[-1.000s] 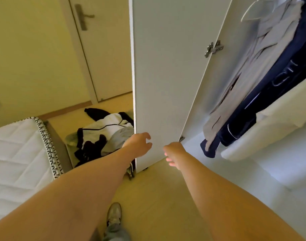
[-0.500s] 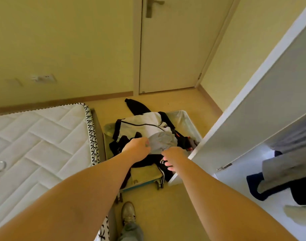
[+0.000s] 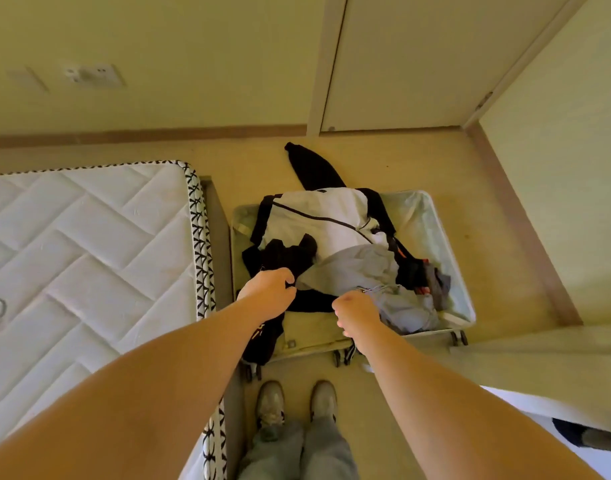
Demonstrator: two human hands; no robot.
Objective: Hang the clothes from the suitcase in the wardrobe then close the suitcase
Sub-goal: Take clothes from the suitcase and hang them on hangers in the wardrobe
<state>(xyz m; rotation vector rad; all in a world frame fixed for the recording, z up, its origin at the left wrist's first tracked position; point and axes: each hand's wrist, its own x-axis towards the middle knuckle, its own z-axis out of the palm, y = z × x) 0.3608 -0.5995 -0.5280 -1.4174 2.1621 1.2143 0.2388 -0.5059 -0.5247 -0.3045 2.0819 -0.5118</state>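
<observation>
An open pale suitcase [image 3: 460, 271] lies on the floor in front of my feet, piled with clothes. A white jacket with black trim [image 3: 318, 220] is on top at the back, with one black sleeve spilling onto the floor. A black garment [image 3: 283, 254] lies at the left and a grey garment [image 3: 359, 268] at the front right. My left hand [image 3: 269, 292] pinches the grey garment's left edge, next to the black one. My right hand [image 3: 356, 311] is curled into a fist on the grey garment's near edge, beside a thin metal piece.
A bare quilted mattress [image 3: 89, 254] fills the left side, tight against the suitcase. The white wardrobe door [image 3: 539, 362] stands open at the right, with dark hung clothes [image 3: 574, 434] just visible below it. A closed room door [image 3: 418, 57] is behind. My shoes [image 3: 269, 403] stand at the suitcase's wheels.
My view swung from the wardrobe down to the suitcase. Both hands dropped onto the clothes and closed on the grey garment.
</observation>
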